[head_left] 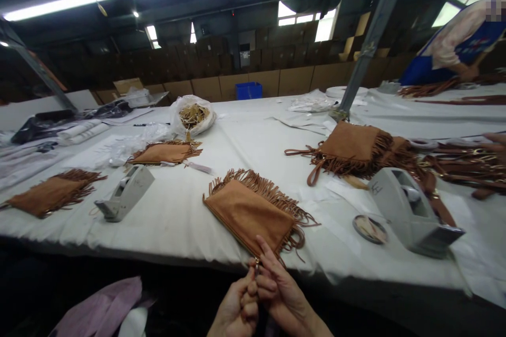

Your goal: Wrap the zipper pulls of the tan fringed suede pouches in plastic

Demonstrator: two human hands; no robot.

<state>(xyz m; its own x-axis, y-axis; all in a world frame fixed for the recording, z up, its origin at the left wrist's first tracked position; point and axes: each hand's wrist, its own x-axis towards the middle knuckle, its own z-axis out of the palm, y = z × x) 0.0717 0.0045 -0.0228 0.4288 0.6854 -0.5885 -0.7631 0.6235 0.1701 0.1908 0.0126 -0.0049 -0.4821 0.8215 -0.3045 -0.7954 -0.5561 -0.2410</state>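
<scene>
A brown fringed pouch (pixel 251 213) lies tilted on the white table, its zipped edge toward me and its fringe on the far and right sides. At its near corner, just past the table edge, my left hand (pixel 239 303) is closed in a pinch at a small metal piece (pixel 256 263), which looks like the zipper pull. My right hand (pixel 280 287) meets it there, thumb and fingers closed around the same spot, with the index finger stretched onto the pouch. The fingers partly hide the metal piece.
Grey tape dispensers (pixel 126 195) stand left and right, with a round dish (pixel 369 229) by the right one. More fringed pouches (pixel 348 147) and straps lie at right, others at left. A plastic bag of tags (pixel 193 116) sits behind. A person (pixel 454 45) works at far right.
</scene>
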